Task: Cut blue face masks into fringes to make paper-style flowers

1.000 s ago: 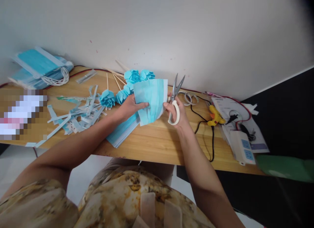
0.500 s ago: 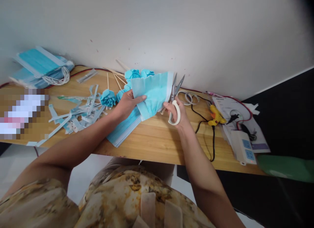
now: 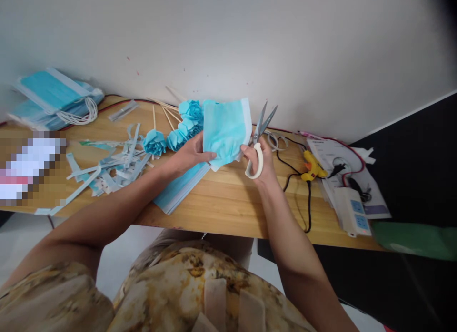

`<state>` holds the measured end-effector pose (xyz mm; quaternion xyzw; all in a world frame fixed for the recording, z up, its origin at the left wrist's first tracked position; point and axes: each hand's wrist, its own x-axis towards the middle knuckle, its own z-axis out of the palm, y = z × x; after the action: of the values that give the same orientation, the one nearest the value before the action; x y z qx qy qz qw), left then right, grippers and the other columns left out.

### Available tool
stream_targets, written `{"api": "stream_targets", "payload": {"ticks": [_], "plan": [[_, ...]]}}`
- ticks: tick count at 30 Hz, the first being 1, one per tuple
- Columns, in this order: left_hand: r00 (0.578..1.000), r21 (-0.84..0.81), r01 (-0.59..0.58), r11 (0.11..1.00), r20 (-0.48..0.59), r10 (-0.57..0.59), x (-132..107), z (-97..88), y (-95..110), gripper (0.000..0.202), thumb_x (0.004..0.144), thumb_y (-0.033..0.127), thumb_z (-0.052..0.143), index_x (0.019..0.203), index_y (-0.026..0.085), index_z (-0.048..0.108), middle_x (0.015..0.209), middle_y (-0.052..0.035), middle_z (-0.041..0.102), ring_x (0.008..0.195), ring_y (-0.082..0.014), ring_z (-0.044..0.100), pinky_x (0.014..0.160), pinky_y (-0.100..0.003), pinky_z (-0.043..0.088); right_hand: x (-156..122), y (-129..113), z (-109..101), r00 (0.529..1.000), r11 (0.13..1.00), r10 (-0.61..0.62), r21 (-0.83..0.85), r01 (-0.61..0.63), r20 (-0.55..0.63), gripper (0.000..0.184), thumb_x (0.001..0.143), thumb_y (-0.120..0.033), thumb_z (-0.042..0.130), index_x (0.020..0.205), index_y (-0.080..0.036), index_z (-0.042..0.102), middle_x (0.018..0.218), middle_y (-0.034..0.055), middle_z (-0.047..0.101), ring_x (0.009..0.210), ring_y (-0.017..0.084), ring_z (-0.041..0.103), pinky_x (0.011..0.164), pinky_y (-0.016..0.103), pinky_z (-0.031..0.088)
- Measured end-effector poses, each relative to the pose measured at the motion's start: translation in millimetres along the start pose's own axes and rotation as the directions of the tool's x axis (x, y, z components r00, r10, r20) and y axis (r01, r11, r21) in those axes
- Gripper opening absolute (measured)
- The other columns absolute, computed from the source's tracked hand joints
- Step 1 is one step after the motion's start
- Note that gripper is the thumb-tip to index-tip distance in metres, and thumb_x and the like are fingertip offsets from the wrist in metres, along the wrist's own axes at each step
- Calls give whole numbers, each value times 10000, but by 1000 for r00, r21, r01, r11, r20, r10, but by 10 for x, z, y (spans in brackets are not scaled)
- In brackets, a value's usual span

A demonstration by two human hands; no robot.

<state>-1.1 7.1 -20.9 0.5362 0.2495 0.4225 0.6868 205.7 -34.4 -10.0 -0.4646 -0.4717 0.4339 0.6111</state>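
Pale blue, a thin pleated fabric sheet with a white border (image 3: 226, 127) is held up between the two hands above the light wooden desk (image 3: 221, 210), in front of blue fabric roses on wooden sticks (image 3: 154, 142). The left forearm reaches in diagonally, and the left hand (image 3: 194, 153) has its fingers closed on the sheet's lower left side, thumb flat across the front. The right forearm rises more steeply; the right hand (image 3: 262, 161) has its fingers curled round a pair of steel scissors with off-white handles (image 3: 259, 163), blades parted and pointing up, while its thumb meets the sheet's lower right edge. A second ago the sheet's pleats were bunched; now they are spread wider, the white border stands higher, and the sheet's left edge lies further right, baring more of the front roses. The scissors have stayed in the right hand. A stack of blue-and-white pleated sheets (image 3: 182, 187) lies below the left hand. At the right, white printed paper (image 3: 376, 199) bears a dark heading and smaller lines too small to read, beside a white power strip with blue socket panels (image 3: 352, 210).
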Motion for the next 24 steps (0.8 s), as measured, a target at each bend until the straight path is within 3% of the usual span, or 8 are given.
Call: {"api": "stream_targets", "payload": {"ticks": [8,15,21,24], "plan": [[999,-44,-37,998,20,38,11,33,22,656,666,311,887,1248,210,601,1297,-96,678,1253,-321,608,1062,-463,488,-9,-18,-19,998,999,36,16,-37,56,371,707,-504,821,858,-248,599,823,-15,594,751,145,576,698,305,527],[985,-72,-142,987,-109,133,29,45,34,637,652,380,900,1193,210,610,1274,-99,679,1277,-327,586,1074,-465,471,-61,-43,63,973,996,65,48,-78,220,415,715,-538,814,921,-243,608,792,-17,613,673,135,591,613,304,502],[948,22,-224,974,-229,223,28,76,6,657,641,459,894,1162,206,583,1237,-98,683,1264,-321,583,1058,-460,476,-86,8,134,969,992,87,69,-105,233,434,712,-512,816,989,-256,601,831,-20,636,716,141,621,659,305,525],[952,49,-186,981,-238,192,-17,131,-20,636,626,460,902,1115,188,599,1190,-106,702,1204,-323,617,1040,-471,490,-103,27,164,974,996,79,18,-85,215,415,712,-484,817,992,-260,608,752,-40,601,624,121,561,593,283,488]]}}
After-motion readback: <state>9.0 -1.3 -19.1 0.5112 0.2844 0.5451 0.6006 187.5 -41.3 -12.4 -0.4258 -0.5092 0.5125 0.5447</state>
